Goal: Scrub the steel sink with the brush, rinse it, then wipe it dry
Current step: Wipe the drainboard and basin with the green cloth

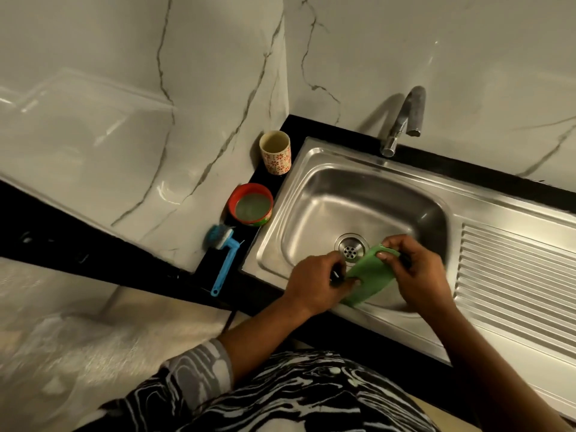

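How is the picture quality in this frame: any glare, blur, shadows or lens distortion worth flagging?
Head view: dim, warm light; glare streaks on the glossy wall at left; the tap throws a soft shadow leftward onto the wall; the wide lens bends the counter edge; the lower-left corner is smeared; the sink, cloth, left hand and right hand read clearly.

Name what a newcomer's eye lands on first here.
The bright green cloth, stretched between the left hand and right hand over the steel sink near its drain. Next, the blue brush lying on the black counter left of the sink, beside a red tub.
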